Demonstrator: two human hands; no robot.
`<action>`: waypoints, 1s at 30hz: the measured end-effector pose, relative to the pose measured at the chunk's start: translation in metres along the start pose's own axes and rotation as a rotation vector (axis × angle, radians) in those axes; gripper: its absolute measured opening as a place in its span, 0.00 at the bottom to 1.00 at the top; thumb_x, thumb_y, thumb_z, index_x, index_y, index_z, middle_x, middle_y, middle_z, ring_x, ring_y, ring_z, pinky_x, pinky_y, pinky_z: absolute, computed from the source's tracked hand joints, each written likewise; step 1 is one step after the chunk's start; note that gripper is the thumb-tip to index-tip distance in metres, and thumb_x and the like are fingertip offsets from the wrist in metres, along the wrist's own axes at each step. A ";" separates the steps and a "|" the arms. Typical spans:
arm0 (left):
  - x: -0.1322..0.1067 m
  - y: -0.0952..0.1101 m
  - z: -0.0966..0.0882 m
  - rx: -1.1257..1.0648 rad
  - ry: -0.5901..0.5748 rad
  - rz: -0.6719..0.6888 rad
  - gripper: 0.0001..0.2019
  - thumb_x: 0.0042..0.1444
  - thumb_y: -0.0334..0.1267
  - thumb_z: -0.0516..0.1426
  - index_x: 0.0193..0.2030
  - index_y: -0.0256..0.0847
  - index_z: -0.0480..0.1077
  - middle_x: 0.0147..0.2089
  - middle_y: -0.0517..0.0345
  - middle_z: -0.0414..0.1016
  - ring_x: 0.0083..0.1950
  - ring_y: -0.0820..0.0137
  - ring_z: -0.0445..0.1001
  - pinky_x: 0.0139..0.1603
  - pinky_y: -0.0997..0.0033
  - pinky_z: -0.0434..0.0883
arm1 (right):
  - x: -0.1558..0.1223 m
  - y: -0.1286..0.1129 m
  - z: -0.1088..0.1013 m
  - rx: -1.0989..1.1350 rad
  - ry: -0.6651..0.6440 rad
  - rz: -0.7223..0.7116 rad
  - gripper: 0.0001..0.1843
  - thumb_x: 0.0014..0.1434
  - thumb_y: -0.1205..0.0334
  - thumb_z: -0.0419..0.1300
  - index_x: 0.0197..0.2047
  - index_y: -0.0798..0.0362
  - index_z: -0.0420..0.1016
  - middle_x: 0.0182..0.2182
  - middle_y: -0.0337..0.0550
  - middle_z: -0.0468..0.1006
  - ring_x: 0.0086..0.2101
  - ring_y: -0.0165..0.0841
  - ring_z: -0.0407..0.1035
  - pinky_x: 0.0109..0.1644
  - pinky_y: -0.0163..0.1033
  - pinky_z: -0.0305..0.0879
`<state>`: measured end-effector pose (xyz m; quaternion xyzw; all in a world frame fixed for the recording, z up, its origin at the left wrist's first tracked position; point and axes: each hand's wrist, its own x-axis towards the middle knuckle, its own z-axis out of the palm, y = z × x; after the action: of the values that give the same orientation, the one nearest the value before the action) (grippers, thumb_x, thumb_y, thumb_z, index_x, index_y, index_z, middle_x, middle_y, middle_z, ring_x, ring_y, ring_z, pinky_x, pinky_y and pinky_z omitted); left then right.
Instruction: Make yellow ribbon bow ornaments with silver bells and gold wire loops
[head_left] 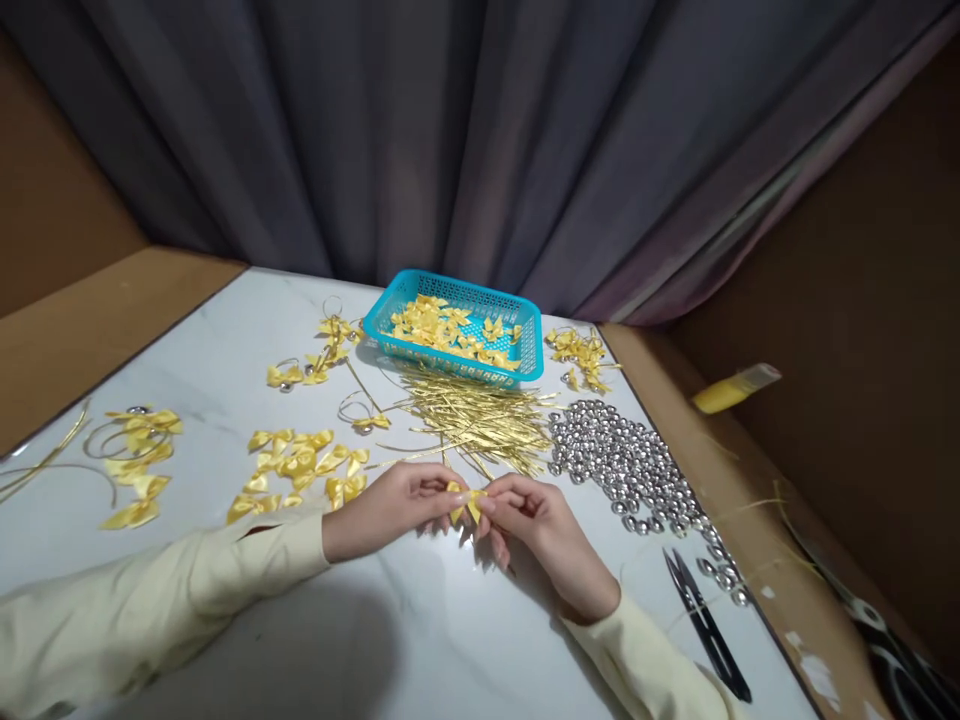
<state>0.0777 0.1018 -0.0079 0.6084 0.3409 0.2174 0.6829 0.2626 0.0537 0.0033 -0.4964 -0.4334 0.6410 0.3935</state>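
Observation:
Between both hands, over the white tabletop (465, 640), is a small yellow ribbon bow (466, 505). My left hand (405, 508) pinches its left side with thumb and forefinger. On the other side my right hand (536, 520) is closed on the bow's right part. Its knot is mostly covered by the fingertips. Just beyond the hands lies a spread bundle of gold ties (487, 420). Loose yellow bows (300, 462) lie left of my left hand. A pile of silver bells or beads (622, 455), too small to name surely, is right of my right hand.
A blue plastic basket (531, 345) holding yellow bows stands at the back. Black thread snips (705, 630) lie at right. More bows with ties (142, 455) are at far left, others (581, 355) at back right. A grey curtain (420, 130) hangs behind.

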 end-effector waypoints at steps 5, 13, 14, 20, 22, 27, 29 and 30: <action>0.002 -0.003 -0.002 0.011 -0.004 0.011 0.14 0.57 0.45 0.54 0.31 0.34 0.70 0.23 0.61 0.68 0.23 0.76 0.65 0.25 0.77 0.63 | 0.002 -0.005 -0.002 -0.048 -0.002 -0.047 0.16 0.52 0.52 0.63 0.28 0.57 0.68 0.19 0.38 0.73 0.15 0.23 0.61 0.19 0.30 0.58; 0.001 0.001 0.002 0.047 -0.049 -0.002 0.14 0.58 0.44 0.54 0.30 0.34 0.71 0.25 0.59 0.71 0.25 0.76 0.67 0.28 0.77 0.65 | -0.004 -0.002 -0.004 -0.034 -0.009 -0.048 0.15 0.51 0.52 0.64 0.27 0.57 0.69 0.19 0.38 0.73 0.16 0.23 0.61 0.19 0.31 0.59; 0.001 0.001 0.002 0.052 -0.052 -0.005 0.15 0.58 0.44 0.54 0.30 0.34 0.71 0.24 0.59 0.71 0.25 0.76 0.67 0.27 0.77 0.65 | -0.004 -0.002 -0.004 -0.033 -0.002 -0.049 0.15 0.51 0.53 0.64 0.27 0.57 0.69 0.19 0.38 0.73 0.16 0.23 0.61 0.19 0.30 0.59; -0.001 0.001 0.003 0.061 -0.069 -0.017 0.15 0.59 0.44 0.53 0.31 0.34 0.71 0.26 0.58 0.72 0.26 0.75 0.68 0.28 0.76 0.66 | -0.006 -0.004 -0.005 -0.028 -0.003 -0.044 0.16 0.49 0.53 0.65 0.26 0.57 0.69 0.18 0.37 0.73 0.14 0.23 0.61 0.18 0.30 0.58; -0.001 0.000 0.003 0.059 -0.066 -0.014 0.15 0.59 0.44 0.53 0.31 0.34 0.72 0.27 0.57 0.72 0.26 0.75 0.67 0.29 0.76 0.66 | -0.005 -0.002 -0.004 -0.017 -0.007 -0.040 0.16 0.49 0.52 0.65 0.27 0.57 0.68 0.18 0.36 0.73 0.14 0.23 0.61 0.18 0.30 0.58; 0.001 0.000 0.001 0.030 -0.060 -0.013 0.17 0.59 0.45 0.52 0.32 0.32 0.73 0.26 0.56 0.72 0.25 0.75 0.67 0.29 0.75 0.65 | -0.004 0.005 -0.004 -0.016 0.074 -0.082 0.16 0.50 0.52 0.64 0.34 0.52 0.65 0.21 0.36 0.74 0.15 0.25 0.62 0.18 0.31 0.59; 0.002 -0.001 -0.001 0.010 -0.055 -0.017 0.17 0.59 0.45 0.53 0.31 0.32 0.73 0.26 0.55 0.72 0.25 0.75 0.67 0.28 0.74 0.65 | -0.006 0.007 -0.004 -0.129 0.097 -0.135 0.13 0.52 0.53 0.63 0.30 0.53 0.66 0.21 0.39 0.75 0.16 0.25 0.61 0.19 0.32 0.59; 0.002 -0.001 -0.001 -0.001 -0.051 -0.022 0.17 0.59 0.46 0.53 0.31 0.32 0.73 0.25 0.55 0.72 0.25 0.75 0.66 0.28 0.74 0.65 | -0.007 0.008 -0.004 -0.206 0.099 -0.166 0.12 0.53 0.54 0.61 0.28 0.54 0.67 0.20 0.40 0.75 0.16 0.25 0.61 0.20 0.32 0.58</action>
<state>0.0781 0.1035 -0.0094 0.6097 0.3300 0.1947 0.6939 0.2672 0.0453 -0.0029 -0.5276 -0.5167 0.5331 0.4130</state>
